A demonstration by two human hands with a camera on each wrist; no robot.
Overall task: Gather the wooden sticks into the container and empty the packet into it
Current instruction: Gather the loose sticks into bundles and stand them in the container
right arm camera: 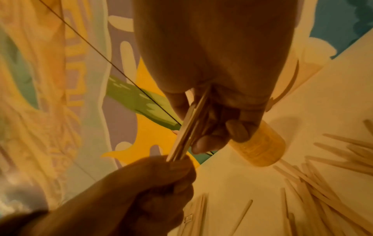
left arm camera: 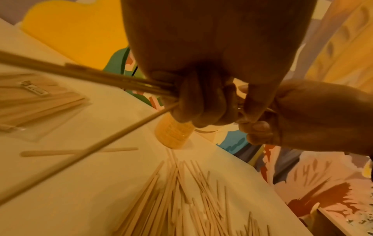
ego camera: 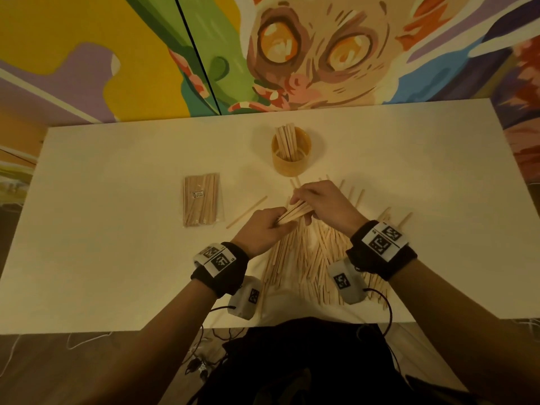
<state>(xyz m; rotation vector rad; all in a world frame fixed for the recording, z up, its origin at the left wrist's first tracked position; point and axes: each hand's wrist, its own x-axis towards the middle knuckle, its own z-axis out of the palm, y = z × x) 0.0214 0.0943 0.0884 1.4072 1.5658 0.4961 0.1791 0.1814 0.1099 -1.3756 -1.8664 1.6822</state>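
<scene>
Together, left hand [ego camera: 264, 226] and right hand [ego camera: 323, 201] clamp a stick bundle [ego camera: 293, 213], seemingly above the pile [ego camera: 304, 258].

The packet [ego camera: 203, 200] label is too small to read.

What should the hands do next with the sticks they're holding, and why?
Probably lift the bundle and drop it into the cup. The left hand and right hand both grip it, squared up. The cup stands just beyond them with some sticks already in it. Plenty still lie in the pile, and the packet lies unopened.
</scene>
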